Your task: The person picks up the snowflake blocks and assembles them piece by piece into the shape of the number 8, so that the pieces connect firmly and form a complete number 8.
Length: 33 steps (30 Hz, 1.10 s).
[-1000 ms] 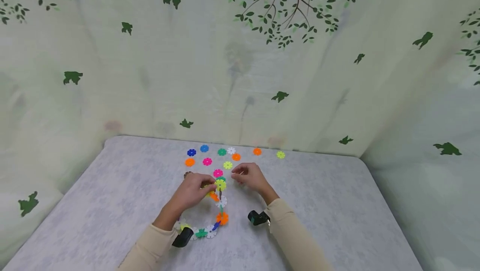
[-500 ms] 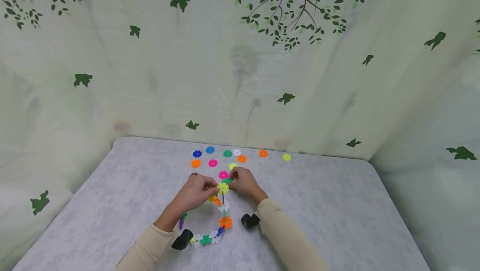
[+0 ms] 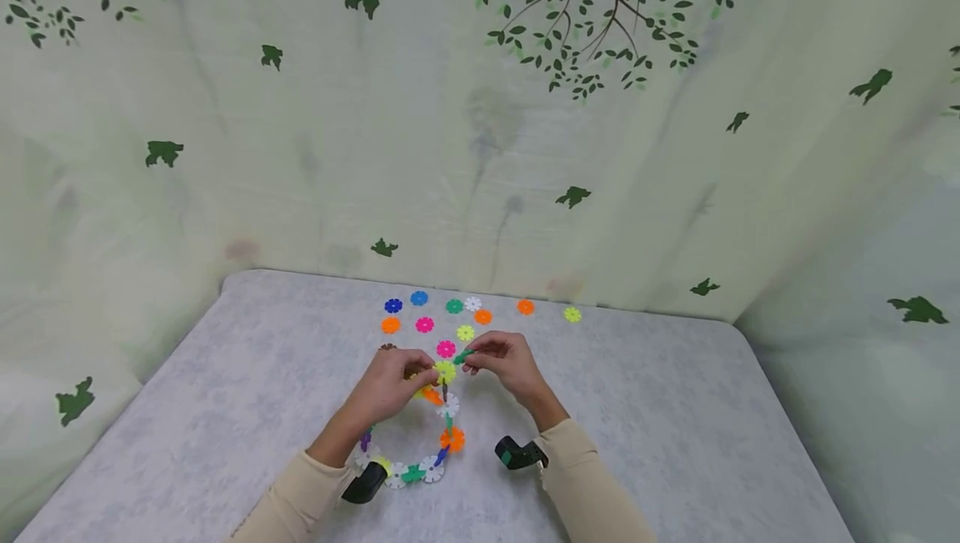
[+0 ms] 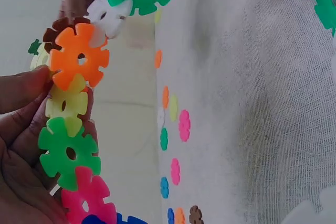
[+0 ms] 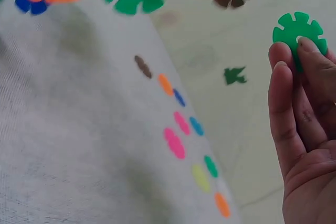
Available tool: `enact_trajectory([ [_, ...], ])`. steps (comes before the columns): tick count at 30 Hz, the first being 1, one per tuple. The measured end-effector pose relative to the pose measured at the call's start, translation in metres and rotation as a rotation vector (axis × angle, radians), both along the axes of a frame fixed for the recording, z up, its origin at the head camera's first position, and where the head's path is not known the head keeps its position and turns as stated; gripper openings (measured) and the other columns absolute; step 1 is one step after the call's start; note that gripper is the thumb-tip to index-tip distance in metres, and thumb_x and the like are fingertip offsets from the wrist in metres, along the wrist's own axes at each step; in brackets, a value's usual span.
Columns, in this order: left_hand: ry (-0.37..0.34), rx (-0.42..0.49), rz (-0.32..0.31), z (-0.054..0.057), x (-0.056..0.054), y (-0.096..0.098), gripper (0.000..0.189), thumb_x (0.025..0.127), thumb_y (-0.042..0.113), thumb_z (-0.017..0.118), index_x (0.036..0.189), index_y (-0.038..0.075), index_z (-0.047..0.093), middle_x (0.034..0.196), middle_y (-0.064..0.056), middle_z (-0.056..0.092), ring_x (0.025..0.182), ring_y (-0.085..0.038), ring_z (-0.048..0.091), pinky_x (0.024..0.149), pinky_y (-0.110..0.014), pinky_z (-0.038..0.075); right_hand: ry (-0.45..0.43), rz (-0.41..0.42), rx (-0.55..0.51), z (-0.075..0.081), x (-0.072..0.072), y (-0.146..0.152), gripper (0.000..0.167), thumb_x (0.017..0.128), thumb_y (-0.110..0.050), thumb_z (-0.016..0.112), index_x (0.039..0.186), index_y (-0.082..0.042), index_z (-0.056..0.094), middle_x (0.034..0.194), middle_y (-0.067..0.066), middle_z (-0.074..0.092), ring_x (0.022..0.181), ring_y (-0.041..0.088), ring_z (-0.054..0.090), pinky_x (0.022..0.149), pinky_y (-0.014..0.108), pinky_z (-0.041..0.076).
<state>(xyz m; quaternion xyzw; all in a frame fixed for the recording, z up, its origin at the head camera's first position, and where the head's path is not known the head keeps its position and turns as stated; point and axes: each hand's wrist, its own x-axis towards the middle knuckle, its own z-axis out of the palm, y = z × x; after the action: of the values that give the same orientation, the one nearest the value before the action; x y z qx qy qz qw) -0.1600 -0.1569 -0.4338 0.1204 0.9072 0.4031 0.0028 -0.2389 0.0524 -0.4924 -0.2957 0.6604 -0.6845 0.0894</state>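
The left hand [image 3: 393, 383] is pinching a chain of notched plastic discs [image 3: 452, 440], its grip closing on the pieces beside a yellow disc [image 3: 445, 372]. In the left wrist view, the thumb is pressing near an orange disc [image 4: 86, 51], and the fingers are curling behind the linked pieces. The chain is curving in an arc from the hands toward the near edge of the tabletop [image 3: 637, 409], left of its middle; whether its near side is touching the surface, I cannot tell. The right hand [image 3: 513, 368] is gripping a green disc [image 5: 296, 24] between thumb and fingers, holding it just beside the yellow disc and, in the right wrist view, apart from the chain.

Loose discs are lying between the hands and the far edge. Closest to that edge, a dark blue disc [image 3: 393, 305], a light blue disc [image 3: 419, 298], a white disc [image 3: 472, 304] and a lime disc [image 3: 572, 314] are lying in a rough row, the lime one nearest the far right corner. A pink disc [image 3: 446, 349] is lying just beyond the hands, and a brown disc [image 3: 387, 347] is showing partly behind the left hand.
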Motion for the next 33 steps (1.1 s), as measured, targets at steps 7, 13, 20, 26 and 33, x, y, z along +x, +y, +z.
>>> enact_trajectory([
  [7,-0.071,0.069,0.032,-0.001,0.000,0.003,0.009,0.091,0.013,0.066,0.093,0.006,0.072,0.080,0.004,0.069,0.079,-0.014,0.065,0.073,-0.032,0.055,0.132,0.074,-0.069,0.017,0.008,0.003,0.019,0.089,-0.002,0.067,0.098,0.014,0.063,0.089,0.012,0.070,0.076,0.015,0.067,0.075,0.034,0.058],
  [13,-0.075,0.098,0.037,-0.002,0.002,0.003,0.011,0.093,0.013,0.065,0.093,0.006,0.073,0.080,0.002,0.070,0.078,-0.014,0.066,0.074,-0.032,0.055,0.155,0.095,-0.065,0.019,0.010,0.005,0.014,0.087,0.007,0.064,0.097,0.018,0.062,0.088,0.019,0.068,0.075,0.013,0.066,0.074,0.031,0.058],
  [20,-0.096,0.114,0.064,-0.003,0.002,0.003,0.012,0.093,0.014,0.064,0.092,0.005,0.073,0.078,0.002,0.070,0.077,-0.014,0.066,0.073,-0.033,0.054,0.130,0.111,-0.103,0.017,0.009,0.002,0.012,0.087,0.013,0.060,0.097,0.020,0.060,0.088,0.023,0.067,0.074,0.014,0.066,0.074,0.030,0.058],
  [26,-0.154,0.142,0.069,-0.009,0.001,0.003,0.013,0.093,0.015,0.064,0.090,0.006,0.072,0.076,0.001,0.069,0.077,-0.014,0.065,0.073,-0.034,0.053,0.100,0.133,-0.053,0.013,0.008,-0.001,0.013,0.088,0.012,0.059,0.099,0.018,0.062,0.088,0.019,0.068,0.074,0.013,0.066,0.074,0.030,0.058],
  [33,-0.254,0.249,0.109,-0.019,0.001,0.005,0.013,0.093,0.013,0.063,0.092,0.002,0.071,0.076,-0.003,0.069,0.072,-0.015,0.062,0.064,-0.027,0.048,0.086,0.145,0.025,0.014,0.011,-0.003,0.012,0.089,0.011,0.059,0.100,0.016,0.061,0.086,0.027,0.065,0.073,0.025,0.066,0.074,0.034,0.058],
])
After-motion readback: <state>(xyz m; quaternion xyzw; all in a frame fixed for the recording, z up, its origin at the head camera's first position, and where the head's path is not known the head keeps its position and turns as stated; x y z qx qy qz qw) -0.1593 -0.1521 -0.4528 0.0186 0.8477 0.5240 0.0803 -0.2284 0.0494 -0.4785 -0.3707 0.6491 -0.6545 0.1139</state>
